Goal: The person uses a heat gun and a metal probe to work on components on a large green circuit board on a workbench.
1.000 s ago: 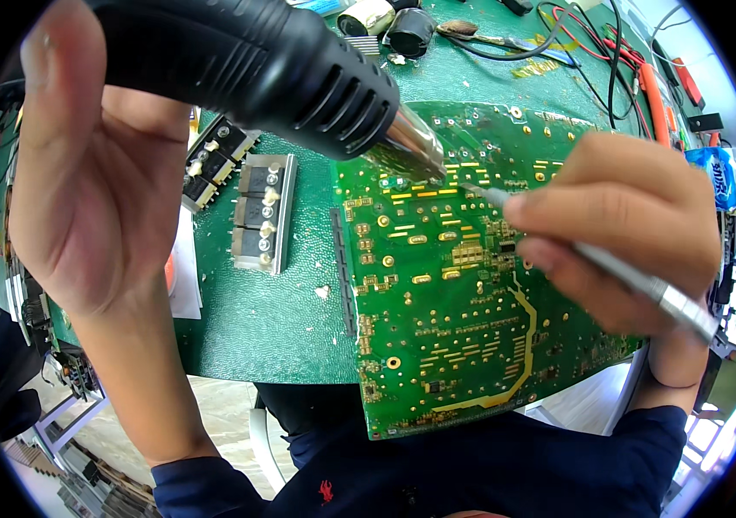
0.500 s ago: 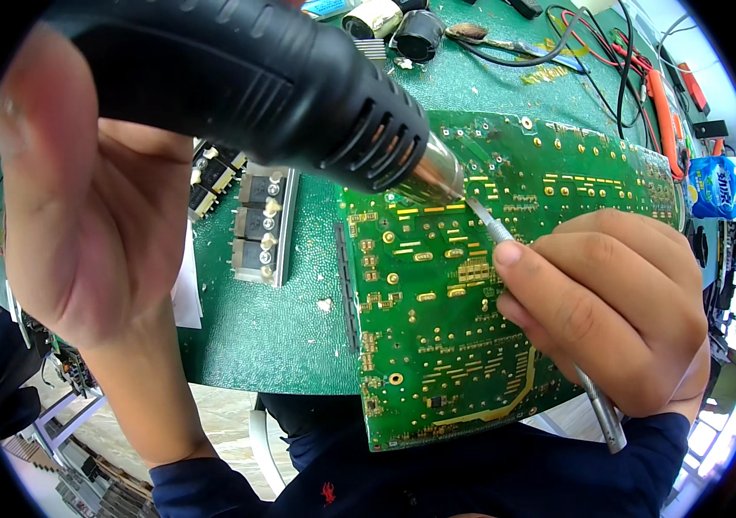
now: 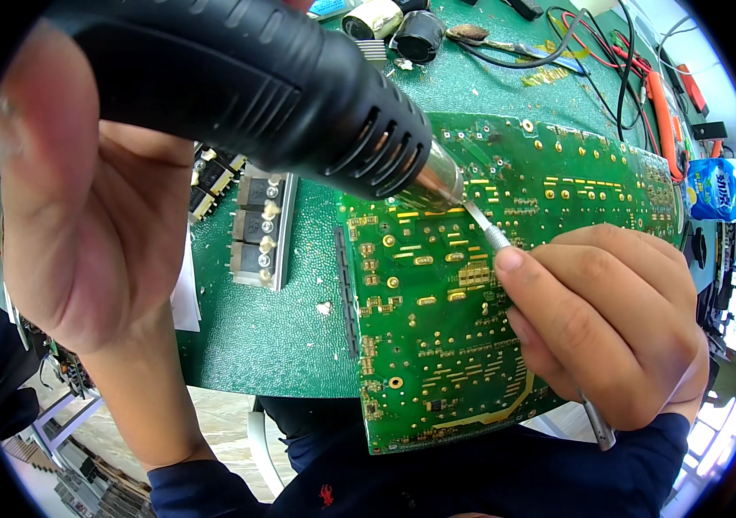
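A black hot air gun [image 3: 238,95] fills the upper left, held in my left hand [image 3: 96,207], whose fingers wrap around its body and are partly hidden behind it. Its metal nozzle [image 3: 439,181] points down at a green circuit board [image 3: 437,354] with many gold pads and solder points. Pinched between the thumb and fingers of my right hand [image 3: 614,319] is a slim metal craft knife [image 3: 495,235] with a knurled handle. The knife's blade tip touches or nearly touches the board beside the nozzle; the exact contact is hard to see.
Left of the board, a metal strip with black power components [image 3: 255,233] lies on the green mat [image 3: 299,345]. A brush [image 3: 489,39] and a black cylindrical part [image 3: 418,36] lie at the back. Cables and an orange-handled tool [image 3: 663,121] are at the far right, near a blue packet [image 3: 717,188].
My right hand and the knife have shifted slightly, the blade tip edging left and down by the nozzle. The hot air gun has barely moved, its nozzle a little lower.
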Action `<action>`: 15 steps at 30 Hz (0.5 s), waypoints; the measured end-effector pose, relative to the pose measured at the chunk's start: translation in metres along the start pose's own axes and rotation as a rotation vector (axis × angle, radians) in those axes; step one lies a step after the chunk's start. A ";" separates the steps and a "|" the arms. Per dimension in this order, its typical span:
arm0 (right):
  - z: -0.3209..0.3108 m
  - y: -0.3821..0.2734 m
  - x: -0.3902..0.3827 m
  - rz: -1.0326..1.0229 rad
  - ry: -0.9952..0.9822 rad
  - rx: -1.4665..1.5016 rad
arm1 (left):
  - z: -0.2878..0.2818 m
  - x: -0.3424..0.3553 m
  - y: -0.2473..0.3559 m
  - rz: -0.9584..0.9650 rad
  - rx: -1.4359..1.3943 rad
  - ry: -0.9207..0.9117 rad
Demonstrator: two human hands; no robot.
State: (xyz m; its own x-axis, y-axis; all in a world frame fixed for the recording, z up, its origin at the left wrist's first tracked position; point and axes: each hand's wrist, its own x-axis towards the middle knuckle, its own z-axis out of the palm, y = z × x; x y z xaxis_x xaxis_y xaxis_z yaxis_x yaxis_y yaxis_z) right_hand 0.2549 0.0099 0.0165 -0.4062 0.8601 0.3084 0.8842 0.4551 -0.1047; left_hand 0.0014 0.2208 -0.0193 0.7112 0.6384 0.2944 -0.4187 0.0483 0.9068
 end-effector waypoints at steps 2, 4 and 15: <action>-0.001 0.002 -0.003 0.008 -0.026 -0.013 | -0.002 0.005 -0.008 -0.002 -0.005 -0.030; 0.000 0.000 -0.006 0.031 -0.034 -0.038 | -0.002 0.010 -0.015 -0.007 -0.031 -0.056; 0.005 0.002 -0.009 0.006 -0.051 -0.006 | 0.003 0.010 -0.022 0.039 -0.102 -0.015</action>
State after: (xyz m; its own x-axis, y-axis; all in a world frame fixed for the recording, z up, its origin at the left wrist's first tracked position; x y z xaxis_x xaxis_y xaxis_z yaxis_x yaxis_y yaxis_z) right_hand 0.2590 0.0044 0.0094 -0.4120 0.8737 0.2587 0.8881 0.4485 -0.1004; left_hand 0.0198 0.2243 -0.0358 0.7015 0.6295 0.3341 -0.5009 0.1020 0.8595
